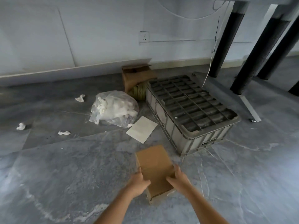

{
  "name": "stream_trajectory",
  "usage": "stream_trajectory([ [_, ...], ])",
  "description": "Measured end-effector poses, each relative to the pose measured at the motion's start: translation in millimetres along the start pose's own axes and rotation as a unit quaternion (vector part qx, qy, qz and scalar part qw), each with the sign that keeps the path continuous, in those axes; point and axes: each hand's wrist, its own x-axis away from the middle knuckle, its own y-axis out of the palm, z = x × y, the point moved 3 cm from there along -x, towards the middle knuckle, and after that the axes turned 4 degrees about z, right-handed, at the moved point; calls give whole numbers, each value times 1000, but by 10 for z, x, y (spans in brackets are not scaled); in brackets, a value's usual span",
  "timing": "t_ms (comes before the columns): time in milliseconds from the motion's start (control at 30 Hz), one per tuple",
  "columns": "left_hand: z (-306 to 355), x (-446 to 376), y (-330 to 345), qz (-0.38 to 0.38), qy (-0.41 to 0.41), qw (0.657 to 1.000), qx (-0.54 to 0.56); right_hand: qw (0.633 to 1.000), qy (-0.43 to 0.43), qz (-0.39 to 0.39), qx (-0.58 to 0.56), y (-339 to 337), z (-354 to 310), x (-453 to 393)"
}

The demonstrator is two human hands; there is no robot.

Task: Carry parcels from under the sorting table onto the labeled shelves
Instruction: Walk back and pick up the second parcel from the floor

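Note:
A flat brown cardboard parcel (154, 165) lies low in the middle of the view, above the grey stone floor. My left hand (138, 183) grips its left edge and my right hand (178, 178) grips its right edge, both near the end closest to me. The far end of the parcel points toward an upturned crate. A second, opened cardboard box (134, 76) stands against the wall beyond. The shelves are not in view.
An upturned grey plastic crate (191, 109) sits right of centre by the black table legs (224, 46). A clear bag of white scraps (113, 109), a white sheet (142, 129), a coil of green rope (140, 92) and crumpled paper bits (80, 98) litter the floor.

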Motion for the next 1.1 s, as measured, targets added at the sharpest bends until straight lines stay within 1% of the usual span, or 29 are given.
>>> stream_trajectory([
  [200, 81, -92, 4, 22, -7, 998, 58, 999, -13, 28, 12, 56, -142, 3],
  [300, 114, -59, -74, 48, -8, 996, 70, 999, -18, 38, 19, 20, -238, 76],
  [367, 219, 122, -162, 63, -4, 996, 66, 998, -21, 49, 14, -62, -320, 173],
  [467, 460, 506, -305, 67, -5, 996, 56, 998, -20, 61, 4, -308, -490, 475],
  [633, 1009, 1324, -604, 58, 0, 997, 45, 997, -1, 73, -8, -983, -849, 1320],
  [733, 1508, 1956, -845, 55, 3, 998, 13, 996, 14, 83, -23, -1489, -1110, 1886],
  [833, 2045, 2571, -1088, 41, 6, 999, 10, 995, 26, 87, -51, -2028, -1382, 2451],
  [933, 2561, 3189, -1333, 20, 26, 999, 26, 992, 35, 87, -88, -2550, -1665, 3044],
  [1000, 2862, 3583, -1493, 1, 32, 999, 18, 990, 38, 92, -104, -2870, -1834, 3430],
  [1100, 3263, 4105, -1680, -5, 57, 998, 17, 984, 51, 109, -128, -3283, -2013, 3949],
])
